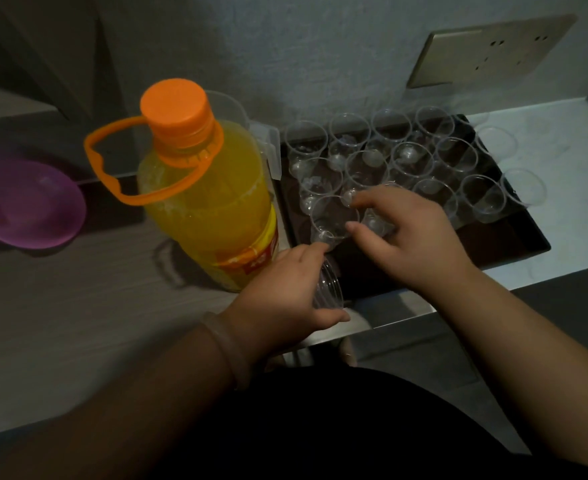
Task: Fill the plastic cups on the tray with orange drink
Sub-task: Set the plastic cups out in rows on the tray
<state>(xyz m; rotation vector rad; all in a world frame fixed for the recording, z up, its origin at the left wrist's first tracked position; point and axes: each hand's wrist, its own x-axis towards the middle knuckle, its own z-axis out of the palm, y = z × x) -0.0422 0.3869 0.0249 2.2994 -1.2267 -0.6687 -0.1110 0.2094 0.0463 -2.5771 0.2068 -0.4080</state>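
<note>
Left wrist lowest in view, pale bangle (221,348) on it. Left hand (285,292) is curled round a nested stack of clear cups (329,285), held on its side at the near-left corner of the dark tray (493,247). Right hand (403,233): thumb and forefinger pinch the rim of a single cup (332,220), upright over the tray's left part. Empty cups (412,159) crowd the far half; a few stand just off the right edge. Orange drink bottle (209,202), cap on, stands just left of the tray. Dim light: possibly a clear jug (233,105) behind it. Purple dish (29,206) far left.
</note>
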